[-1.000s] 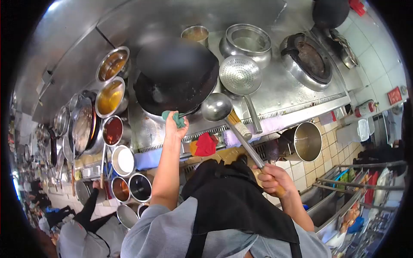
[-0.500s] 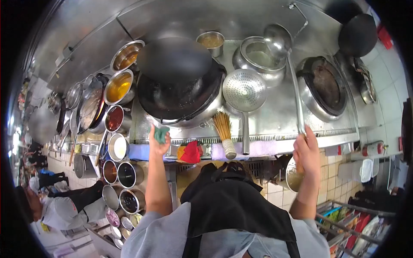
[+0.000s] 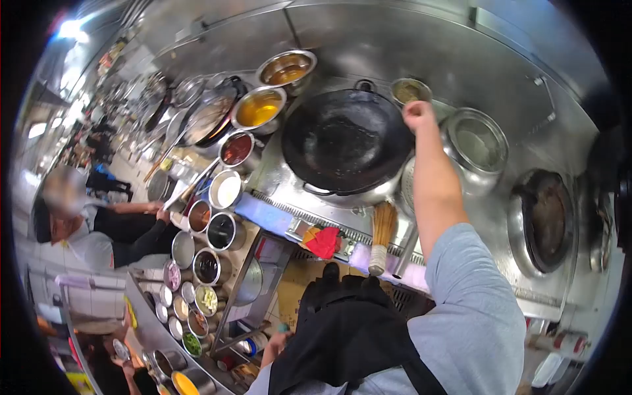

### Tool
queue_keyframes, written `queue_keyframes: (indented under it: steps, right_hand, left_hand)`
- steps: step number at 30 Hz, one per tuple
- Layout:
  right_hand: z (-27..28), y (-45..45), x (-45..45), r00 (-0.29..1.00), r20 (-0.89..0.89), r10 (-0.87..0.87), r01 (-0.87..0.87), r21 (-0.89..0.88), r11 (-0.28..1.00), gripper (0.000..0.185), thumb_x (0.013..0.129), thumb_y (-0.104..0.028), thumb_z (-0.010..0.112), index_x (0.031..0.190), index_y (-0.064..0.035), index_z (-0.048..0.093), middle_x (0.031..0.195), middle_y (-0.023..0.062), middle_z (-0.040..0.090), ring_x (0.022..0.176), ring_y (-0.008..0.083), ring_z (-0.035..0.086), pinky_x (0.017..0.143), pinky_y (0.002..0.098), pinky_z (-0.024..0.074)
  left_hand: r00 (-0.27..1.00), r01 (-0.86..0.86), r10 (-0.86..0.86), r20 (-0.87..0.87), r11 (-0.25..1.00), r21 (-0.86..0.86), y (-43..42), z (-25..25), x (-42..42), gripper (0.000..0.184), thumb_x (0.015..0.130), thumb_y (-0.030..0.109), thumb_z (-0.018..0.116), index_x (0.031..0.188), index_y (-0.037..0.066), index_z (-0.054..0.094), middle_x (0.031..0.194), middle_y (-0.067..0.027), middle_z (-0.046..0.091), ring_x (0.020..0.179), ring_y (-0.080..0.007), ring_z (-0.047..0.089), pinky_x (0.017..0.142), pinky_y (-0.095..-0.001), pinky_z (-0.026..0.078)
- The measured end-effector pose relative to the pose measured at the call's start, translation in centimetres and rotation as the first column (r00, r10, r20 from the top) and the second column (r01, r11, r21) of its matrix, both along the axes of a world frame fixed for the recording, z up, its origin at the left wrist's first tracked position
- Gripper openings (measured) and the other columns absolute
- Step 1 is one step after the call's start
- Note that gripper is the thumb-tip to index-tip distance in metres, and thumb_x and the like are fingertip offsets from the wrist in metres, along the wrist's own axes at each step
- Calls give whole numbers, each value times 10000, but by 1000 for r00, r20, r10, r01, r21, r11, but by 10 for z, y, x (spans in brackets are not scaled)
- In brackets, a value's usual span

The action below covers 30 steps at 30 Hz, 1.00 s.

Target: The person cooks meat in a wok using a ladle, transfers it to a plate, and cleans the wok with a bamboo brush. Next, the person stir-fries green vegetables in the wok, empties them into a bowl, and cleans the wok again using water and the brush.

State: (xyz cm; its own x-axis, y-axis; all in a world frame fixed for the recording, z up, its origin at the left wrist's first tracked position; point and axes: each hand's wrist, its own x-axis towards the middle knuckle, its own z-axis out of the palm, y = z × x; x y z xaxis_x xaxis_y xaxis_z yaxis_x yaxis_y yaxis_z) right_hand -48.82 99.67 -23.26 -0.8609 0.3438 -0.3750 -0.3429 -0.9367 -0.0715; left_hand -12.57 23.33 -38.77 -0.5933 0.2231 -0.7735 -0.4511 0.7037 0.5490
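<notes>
My right hand [image 3: 419, 116] reaches over the stove with its fingers closed, at the front rim of a small metal pot [image 3: 409, 89]; what it pinches is too small to make out. Left of that arm, the black wok [image 3: 349, 141] sits on its burner. Low in the view, my left hand [image 3: 276, 343] is closed around a green cloth [image 3: 283, 327] beside the black apron. A bamboo brush [image 3: 380, 237] stands at the stove's front edge, next to the strainer's handle [image 3: 405, 253]. My right arm partly covers the strainer.
A lidless round pot [image 3: 477, 141] and a second wok [image 3: 548, 220] are on the right. Bowls of yellow liquid [image 3: 259, 108] and red sauce [image 3: 237, 149] line the left. Ingredient tins [image 3: 206, 299] fill a side counter. A co-worker [image 3: 92, 230] stands at the left.
My right hand has moved up and left to the small pot, and the ladle is no longer visible. My left hand has dropped away from the wok with the cloth. The view has turned left.
</notes>
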Motion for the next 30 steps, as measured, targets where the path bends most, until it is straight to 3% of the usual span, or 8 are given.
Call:
queue_keyframes:
  steps: [2,5,7,14,16,21,23,30]
  right_hand:
    - [7,19,-14,931,-253,-265,141,-422,896,188,792,-41,458,610,-72,420,522,48,454,437,175,489,445,277,478]
    - [18,14,-8,884,458,96,-276,344,898,132,792,-23,478,668,-67,477,513,48,467,417,175,490,412,293,450]
    - [42,0,22,623,736,-265,-655,676,338,141,838,-67,469,699,-65,492,515,32,474,403,160,478,391,288,428]
    - [13,-12,190,726,401,-559,-381,911,159,281,854,-104,493,1121,-16,485,657,101,583,486,227,564,406,333,447]
    - [-29,-12,217,269,79,-960,-855,479,-200,401,831,-77,469,1216,27,432,797,211,641,587,343,634,441,405,484]
    - [-20,-10,245,158,503,-850,-786,585,200,293,781,-26,459,1057,69,478,766,244,618,568,350,627,448,381,499]
    - [-31,50,265,966,195,-172,122,241,963,52,753,14,463,802,9,479,642,125,535,458,230,539,416,292,471]
    - [86,-59,259,937,-82,-339,342,25,940,129,766,71,429,674,-11,393,635,55,438,529,145,480,479,228,474]
  left_hand:
    - [988,-148,153,8,968,-202,-34,-14,62,271,783,186,625,1021,67,575,897,-52,609,828,-194,591,734,-356,476]
    - [926,-357,378,13,883,-306,-58,-24,113,269,796,198,618,1024,62,575,901,-56,612,830,-196,592,736,-364,477]
    - [895,-416,446,24,851,-320,-62,-32,123,269,805,207,613,1027,59,575,904,-59,613,830,-198,593,737,-369,478]
    - [953,-294,303,1,926,-237,-70,-84,39,275,834,235,596,1034,48,575,913,-70,618,833,-203,595,742,-388,480]
    - [976,-218,211,-56,957,-194,-72,-117,-9,278,843,244,591,1036,45,575,916,-72,619,834,-205,596,743,-393,481]
    - [870,-489,416,263,792,365,55,-10,-193,213,851,238,564,994,81,552,871,-79,592,735,-230,591,611,-366,491]
    - [780,-625,461,424,609,488,115,25,-252,295,776,280,633,1009,118,553,889,-50,582,762,-187,559,652,-374,468]
    - [826,-525,231,514,645,555,275,123,-344,600,767,680,540,944,107,553,858,-86,582,793,-250,549,724,-409,484]
